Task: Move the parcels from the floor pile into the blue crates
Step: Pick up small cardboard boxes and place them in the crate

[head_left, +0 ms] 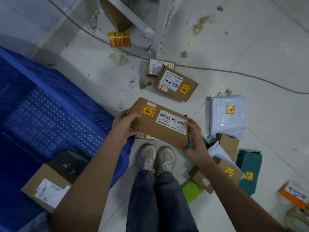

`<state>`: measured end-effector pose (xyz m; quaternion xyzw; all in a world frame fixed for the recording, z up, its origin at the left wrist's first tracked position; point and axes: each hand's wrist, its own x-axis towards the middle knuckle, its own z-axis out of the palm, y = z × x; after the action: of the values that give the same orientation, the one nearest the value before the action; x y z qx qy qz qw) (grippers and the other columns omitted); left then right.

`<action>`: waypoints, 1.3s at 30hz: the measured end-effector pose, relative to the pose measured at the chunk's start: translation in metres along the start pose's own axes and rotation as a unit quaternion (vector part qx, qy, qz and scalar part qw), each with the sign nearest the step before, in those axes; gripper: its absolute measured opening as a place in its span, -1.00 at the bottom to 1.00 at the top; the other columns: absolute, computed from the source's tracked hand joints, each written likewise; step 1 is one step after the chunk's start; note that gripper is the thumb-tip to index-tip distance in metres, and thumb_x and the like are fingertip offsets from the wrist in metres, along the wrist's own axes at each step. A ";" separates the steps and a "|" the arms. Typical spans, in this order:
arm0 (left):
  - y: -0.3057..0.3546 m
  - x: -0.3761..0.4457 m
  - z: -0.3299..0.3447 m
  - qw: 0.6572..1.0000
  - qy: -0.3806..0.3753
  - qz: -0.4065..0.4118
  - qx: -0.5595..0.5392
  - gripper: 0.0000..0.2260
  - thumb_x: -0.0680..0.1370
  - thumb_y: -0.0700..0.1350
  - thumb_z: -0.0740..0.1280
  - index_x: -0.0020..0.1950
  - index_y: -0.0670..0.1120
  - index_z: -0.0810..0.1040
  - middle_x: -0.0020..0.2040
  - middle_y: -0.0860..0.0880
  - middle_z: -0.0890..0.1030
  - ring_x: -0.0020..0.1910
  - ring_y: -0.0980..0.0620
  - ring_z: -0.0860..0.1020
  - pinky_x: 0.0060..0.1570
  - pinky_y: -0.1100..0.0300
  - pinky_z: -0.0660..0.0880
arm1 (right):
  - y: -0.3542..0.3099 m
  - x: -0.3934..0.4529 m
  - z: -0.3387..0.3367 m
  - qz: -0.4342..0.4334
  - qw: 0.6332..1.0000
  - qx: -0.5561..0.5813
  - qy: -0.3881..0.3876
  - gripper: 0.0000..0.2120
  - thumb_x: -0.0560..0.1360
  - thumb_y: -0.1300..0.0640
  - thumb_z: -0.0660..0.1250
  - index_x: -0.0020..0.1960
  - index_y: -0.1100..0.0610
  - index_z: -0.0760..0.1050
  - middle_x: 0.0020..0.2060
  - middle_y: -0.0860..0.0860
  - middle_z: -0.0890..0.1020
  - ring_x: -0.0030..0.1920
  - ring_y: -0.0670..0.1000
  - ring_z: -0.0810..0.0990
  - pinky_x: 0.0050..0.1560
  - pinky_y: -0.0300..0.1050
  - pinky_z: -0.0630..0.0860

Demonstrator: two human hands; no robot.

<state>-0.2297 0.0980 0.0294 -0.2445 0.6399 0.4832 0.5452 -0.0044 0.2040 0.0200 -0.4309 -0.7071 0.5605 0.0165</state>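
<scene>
Above my shoes (155, 158), between both my hands, sits a long brown cardboard parcel (158, 121), held in the air over the white floor (250, 56). My left hand (124, 128) grips its short end at nine o'clock, thumb curled over the top face and fingers wrapped under the near edge. My right hand (194, 139) clasps the opposite end at three o'clock, fingers bent round the corner beside the white barcode label. Both hands are closed firmly on the box; its yellow sticker faces up.

At nine o'clock from the parcel stands the blue crate (50, 114), its perforated wall close to my left wrist. A cardboard box with a white label (48, 188) lies at its near end, at about seven o'clock; I cannot tell whether it rests inside the crate.

At twelve o'clock two more brown boxes (173, 82) lie on the floor, one overlapping the other. At two o'clock is a pale grey mailer bag (225, 116), and from three to five o'clock a heap of brown boxes, green and teal bags (249, 173) makes up the floor pile.
</scene>
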 end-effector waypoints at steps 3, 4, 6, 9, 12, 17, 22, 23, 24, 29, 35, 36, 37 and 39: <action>-0.001 -0.018 -0.015 0.997 -0.013 0.053 -0.050 -0.54 0.47 -0.27 0.36 0.35 -0.09 0.40 0.21 -0.12 0.53 0.11 -0.11 0.57 0.11 -0.13 0.55 | -0.039 0.006 -0.007 0.243 0.893 0.369 0.085 -0.58 0.55 0.37 0.13 0.36 0.07 0.26 0.15 0.08 0.49 0.07 0.13 0.52 -0.10 -0.07 0.55; -0.002 -0.024 -0.020 0.995 -0.022 0.069 -0.072 -0.52 0.48 -0.29 0.34 0.37 -0.07 0.38 0.20 -0.10 0.54 0.12 -0.10 0.56 0.11 -0.13 0.55 | -0.050 0.011 -0.008 0.287 0.853 0.432 0.062 -0.73 0.59 0.26 0.09 0.26 0.11 0.36 0.08 0.11 0.54 0.00 0.12 0.55 -0.06 0.02 0.54; -0.004 -0.035 -0.034 0.990 -0.032 0.094 -0.100 -0.53 0.48 -0.33 0.31 0.35 -0.02 0.37 0.21 -0.08 0.54 0.14 -0.09 0.56 0.10 -0.09 0.55 | -0.072 0.019 -0.006 0.295 0.880 0.370 -0.040 -0.72 0.61 0.05 0.11 0.26 0.12 0.39 0.12 0.11 0.57 0.05 0.10 0.59 0.04 0.11 0.57; -0.004 -0.050 -0.061 0.988 -0.002 0.116 -0.101 -0.60 0.48 -0.31 0.33 0.23 0.03 0.42 0.27 -0.10 0.51 0.16 -0.09 0.55 0.09 0.00 0.53 | -0.099 0.027 0.004 0.227 0.950 0.188 -0.100 -0.47 0.49 0.14 0.35 0.40 0.08 0.26 0.23 0.04 0.52 0.11 0.01 0.59 -0.01 -0.01 0.64; -0.004 -0.072 -0.091 0.986 0.090 0.129 -0.050 -0.69 0.48 -0.20 0.39 0.19 -0.05 0.46 0.25 -0.14 0.52 0.14 -0.07 0.53 -0.03 0.18 0.48 | -0.121 0.036 0.014 0.173 0.964 0.144 -0.140 -0.42 0.41 0.22 0.44 0.34 -0.02 0.28 0.22 0.01 0.54 0.21 0.04 0.54 0.14 -0.01 0.56; -0.005 -0.099 -0.153 0.967 0.190 0.170 0.020 -0.45 0.48 -0.09 0.40 0.42 -0.04 0.29 0.25 -0.04 0.47 0.18 -0.01 0.46 0.16 0.07 0.43 | -0.164 0.046 0.063 0.048 0.970 -0.007 -0.239 -0.30 0.37 0.15 0.49 0.40 -0.03 0.22 0.24 0.00 0.51 0.21 -0.01 0.52 0.16 -0.08 0.54; -0.015 -0.103 -0.221 0.961 0.193 0.196 0.012 -0.27 0.50 -0.20 0.37 0.53 0.10 0.04 0.21 -0.08 0.45 0.15 -0.03 0.47 0.08 0.07 0.44 | -0.196 0.044 0.135 -0.032 0.945 -0.096 -0.310 -0.19 0.43 0.23 0.42 0.47 -0.13 0.03 0.08 -0.12 0.47 0.10 -0.16 0.50 -0.02 -0.33 0.53; -0.018 -0.102 -0.232 0.961 0.194 0.194 0.015 -0.27 0.50 -0.20 0.37 0.54 0.09 0.04 0.26 -0.10 0.45 0.18 -0.04 0.47 0.09 0.07 0.44 | -0.199 0.042 0.150 -0.035 0.939 -0.111 -0.322 -0.17 0.44 0.24 0.40 0.50 -0.13 -0.02 0.08 -0.11 0.46 0.12 -0.12 0.50 0.02 -0.28 0.53; -0.022 -0.099 -0.244 0.961 0.201 0.186 0.020 -0.27 0.50 -0.19 0.38 0.54 0.08 0.04 0.32 -0.12 0.43 0.22 -0.06 0.46 0.11 0.07 0.45 | -0.202 0.041 0.165 -0.037 0.932 -0.127 -0.337 -0.15 0.46 0.24 0.38 0.51 -0.12 -0.06 0.10 -0.09 0.45 0.15 -0.06 0.50 0.07 -0.20 0.54; -0.054 -0.076 -0.287 0.961 0.250 0.108 0.052 -0.36 0.46 -0.18 0.44 0.45 -0.13 0.19 0.37 -0.16 0.41 0.24 -0.10 0.47 0.16 0.01 0.47 | -0.195 0.034 0.232 -0.038 0.892 -0.223 -0.391 -0.16 0.52 0.25 0.28 0.54 -0.07 -0.23 0.40 0.06 0.34 0.28 0.06 0.45 0.21 -0.11 0.44; -0.076 -0.043 -0.291 0.953 0.212 0.060 0.205 -0.46 0.54 -0.12 0.32 0.44 -0.14 0.15 0.34 -0.23 0.41 0.23 -0.22 0.48 0.03 0.01 0.43 | -0.157 0.044 0.286 0.051 0.906 -0.274 -0.319 -0.30 0.53 0.09 0.27 0.53 0.02 -0.06 0.34 0.14 0.38 0.25 0.16 0.48 0.24 0.14 0.48; -0.078 -0.037 -0.289 0.949 0.207 0.063 0.229 -0.48 0.55 -0.11 0.29 0.44 -0.12 0.14 0.35 -0.25 0.37 0.24 -0.24 0.46 0.08 -0.02 0.44 | -0.149 0.049 0.293 0.062 0.908 -0.282 -0.304 -0.33 0.53 0.07 0.28 0.51 0.08 -0.01 0.33 0.18 0.39 0.25 0.18 0.48 0.22 0.16 0.49; -0.080 -0.029 -0.287 0.945 0.203 0.060 0.248 -0.49 0.56 -0.11 0.27 0.44 -0.11 0.13 0.36 -0.26 0.32 0.25 -0.25 0.44 0.13 -0.04 0.43 | -0.144 0.052 0.300 0.072 0.909 -0.290 -0.291 -0.36 0.53 0.07 0.28 0.48 0.13 0.02 0.32 0.20 0.39 0.23 0.20 0.49 0.21 0.16 0.50; -0.084 -0.014 -0.283 0.938 0.213 0.042 0.270 -0.52 0.58 -0.10 0.23 0.44 -0.11 0.13 0.36 -0.26 0.26 0.24 -0.26 0.45 0.17 -0.03 0.43 | -0.129 0.059 0.311 0.085 0.911 -0.300 -0.269 -0.40 0.53 0.10 0.28 0.44 0.20 0.05 0.33 0.21 0.37 0.25 0.20 0.46 0.23 0.13 0.48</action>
<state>-0.2860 -0.1904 -0.0043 -0.1581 0.8575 0.2511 0.4204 -0.2756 -0.0012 -0.0188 -0.3066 -0.7803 0.4157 -0.3525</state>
